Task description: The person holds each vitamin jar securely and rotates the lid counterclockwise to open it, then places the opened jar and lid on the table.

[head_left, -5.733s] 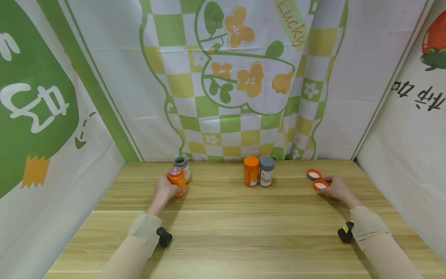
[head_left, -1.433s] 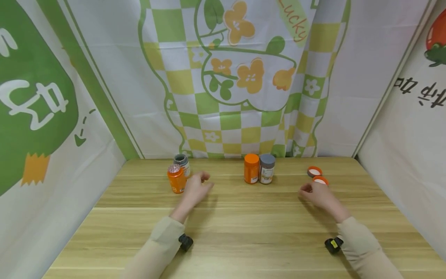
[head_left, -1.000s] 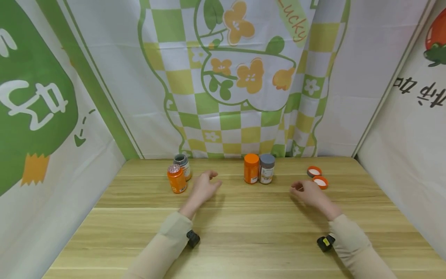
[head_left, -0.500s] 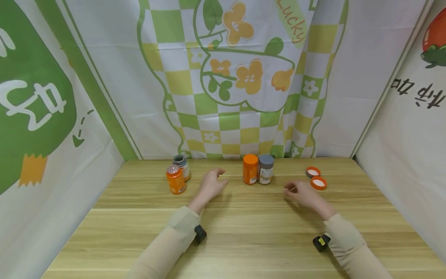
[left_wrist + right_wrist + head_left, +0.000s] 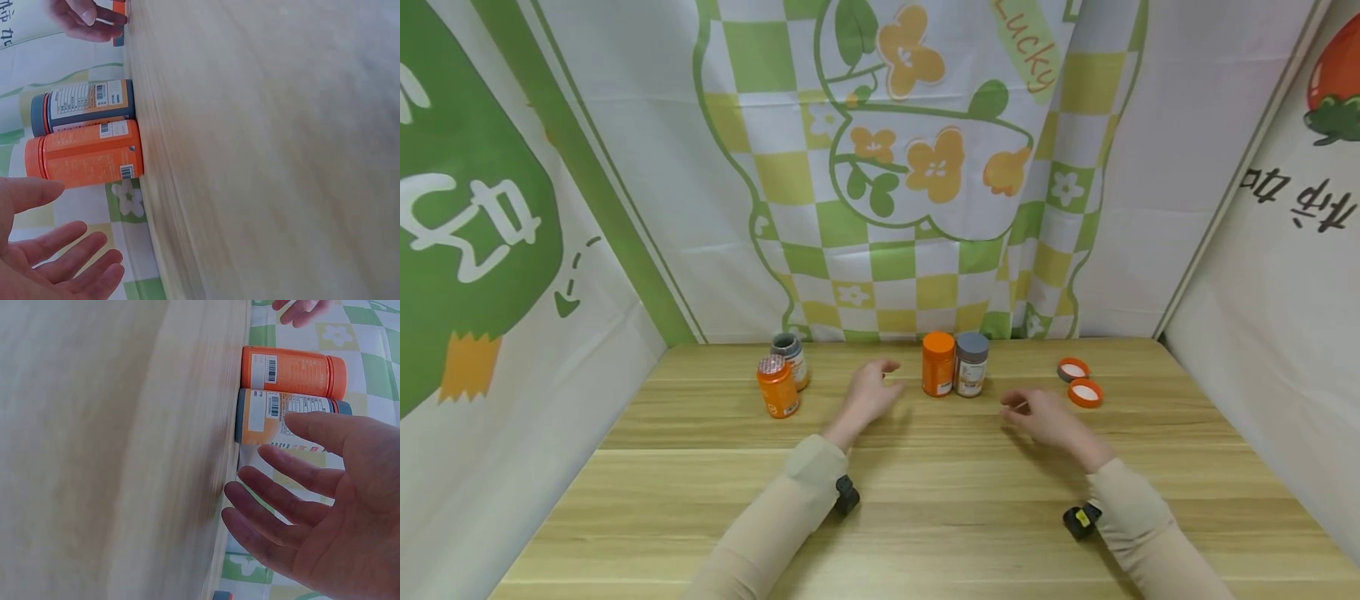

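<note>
Two capped bottles stand side by side at the back middle of the table: an orange bottle [image 5: 938,365] and a grey-capped bottle [image 5: 972,367] with a white label. My left hand [image 5: 870,393] hovers just left of the orange bottle, fingers spread and holding nothing. To the right of the grey-capped bottle is my right hand [image 5: 1041,415], also bare, its fingers loosely bent. In the right wrist view its thumb overlaps the grey-capped bottle [image 5: 256,419]. The left wrist view shows the orange bottle [image 5: 87,153] beyond my left fingers [image 5: 75,250].
An uncapped orange bottle [image 5: 778,388] with a silvery top stands at the left, before an uncapped grey bottle [image 5: 793,360]. Two caps lie upside down at the right: an orange cap [image 5: 1086,393] and a grey cap with orange rim [image 5: 1072,370]. A curtain hangs behind the table.
My left hand has let go of the uncapped orange bottle and moved right. My right hand has left the orange cap beside the other cap and moved left. Both approach the capped bottles.
</note>
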### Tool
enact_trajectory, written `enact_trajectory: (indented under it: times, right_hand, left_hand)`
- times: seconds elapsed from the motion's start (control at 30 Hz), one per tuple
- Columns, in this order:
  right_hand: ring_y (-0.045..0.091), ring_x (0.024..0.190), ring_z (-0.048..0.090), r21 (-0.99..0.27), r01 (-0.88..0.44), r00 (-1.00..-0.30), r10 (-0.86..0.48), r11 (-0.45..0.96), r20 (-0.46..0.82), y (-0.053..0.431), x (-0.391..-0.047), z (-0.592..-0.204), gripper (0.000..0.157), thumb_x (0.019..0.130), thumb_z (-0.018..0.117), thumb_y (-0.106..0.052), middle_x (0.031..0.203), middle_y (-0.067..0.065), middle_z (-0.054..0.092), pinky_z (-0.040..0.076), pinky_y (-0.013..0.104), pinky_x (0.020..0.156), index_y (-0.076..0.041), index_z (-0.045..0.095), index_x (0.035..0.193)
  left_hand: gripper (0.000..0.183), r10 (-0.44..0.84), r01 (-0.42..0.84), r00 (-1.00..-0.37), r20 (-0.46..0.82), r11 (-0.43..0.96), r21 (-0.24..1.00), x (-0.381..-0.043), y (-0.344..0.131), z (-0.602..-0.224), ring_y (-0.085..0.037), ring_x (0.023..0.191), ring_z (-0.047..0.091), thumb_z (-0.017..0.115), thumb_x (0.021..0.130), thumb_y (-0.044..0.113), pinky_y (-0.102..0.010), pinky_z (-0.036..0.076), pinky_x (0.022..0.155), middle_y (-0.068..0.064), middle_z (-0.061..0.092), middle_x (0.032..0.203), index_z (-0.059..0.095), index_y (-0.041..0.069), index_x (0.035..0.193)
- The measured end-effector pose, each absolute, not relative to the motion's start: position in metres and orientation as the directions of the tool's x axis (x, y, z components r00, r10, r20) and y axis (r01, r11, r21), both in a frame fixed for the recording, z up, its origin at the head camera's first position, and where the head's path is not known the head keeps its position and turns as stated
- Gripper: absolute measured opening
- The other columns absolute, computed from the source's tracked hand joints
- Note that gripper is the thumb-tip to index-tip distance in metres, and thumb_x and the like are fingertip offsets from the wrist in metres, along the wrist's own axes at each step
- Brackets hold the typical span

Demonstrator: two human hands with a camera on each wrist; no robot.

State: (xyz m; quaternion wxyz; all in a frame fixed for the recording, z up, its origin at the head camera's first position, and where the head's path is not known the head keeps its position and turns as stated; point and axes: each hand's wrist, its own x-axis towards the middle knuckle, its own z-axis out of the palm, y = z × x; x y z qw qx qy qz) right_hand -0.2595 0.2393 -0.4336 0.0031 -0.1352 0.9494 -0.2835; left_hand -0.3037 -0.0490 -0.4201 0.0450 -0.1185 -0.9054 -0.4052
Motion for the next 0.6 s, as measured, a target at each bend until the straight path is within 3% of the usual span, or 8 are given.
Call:
enact_trajectory:
  times: [0.6]
  right_hand:
    - [0.021, 0.087, 0.060, -0.533, -0.284, -0.955, -0.285, 0.797, 0.082, 0.228, -0.261, -0.433, 0.028, 0.086, 0.055, -0.026, 0.099, 0.008, 0.063, 0.048, 0.036, 0.075, -0.006, 0.059, 0.106]
  left_hand:
    - [0.043, 0.204, 0.255, -0.966, 0.158, 0.663, 0.704, -0.314, -0.036, -0.425, -0.028, 0.108, 0.051, 0.063, 0.080, 0.027, -0.038, 0.042, 0.088, -0.009, 0.055, 0.118, 0.053, 0.006, 0.117]
